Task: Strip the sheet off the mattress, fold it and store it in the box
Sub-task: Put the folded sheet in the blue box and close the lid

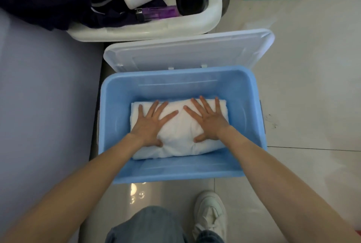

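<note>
The folded white cotton sheet lay on the bottom of the open light-blue plastic box. The 2 hands pressed flat on it with fingers spread wide, left hand and right hand apart. The box's white lid stood just behind.

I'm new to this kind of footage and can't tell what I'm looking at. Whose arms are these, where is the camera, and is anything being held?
There is no machine here: a person wears a camera on the head, looking down at their own arms. The left hand and right hand lie flat, fingers spread, pressing on a folded white sheet inside an open blue box on the floor. Nothing is gripped; the hands only press. The box's white lid stands open behind it. Beyond is a white tub of odds and ends, and at left the bare mattress. The person's shoe shows below.
</note>
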